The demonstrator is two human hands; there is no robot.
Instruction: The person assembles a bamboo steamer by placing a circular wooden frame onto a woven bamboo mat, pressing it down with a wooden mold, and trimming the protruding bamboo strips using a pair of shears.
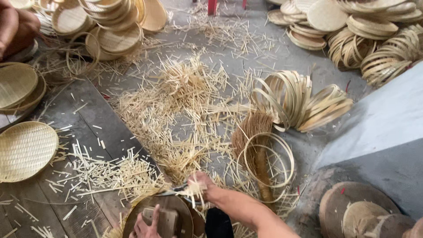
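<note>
Right hand (pixel 203 187) down at 6 o'clock of the view, clenched around scissors (pixel 176 190) with a tuft of bamboo offcuts (pixel 194 193) bunched at the blades. Left hand (pixel 147 224) just below at 7 o'clock, pressing a small wooden block (pixel 162 220) flat onto a round woven tray (pixel 163 207), fingers spread over the block, not really wrapped around anything. Blades sitting right at the tray's rim, at about 12 o'clock from the left fingers, so probably the main worry: one slip of the cut and straight into the fingertips, or too deep into the weave and a ruined edge. Block not clamped, just held down, so could slide and let the tray spin mid-snip. Splinters another likely one with bare skin and stiff slivers everywhere. Big heap of trimmings (pixel 176 114) up at 12 o'clock on the floor, loose bamboo hoops (pixel 266 161) and a brush (pixel 255 141) at 2 o'clock, easy to kick or snag. Finished trays (pixel 24 150) at 9 o'clock, well apart. Another person's arm (pixel 13 26) at 10 o'clock, far corner.
</note>
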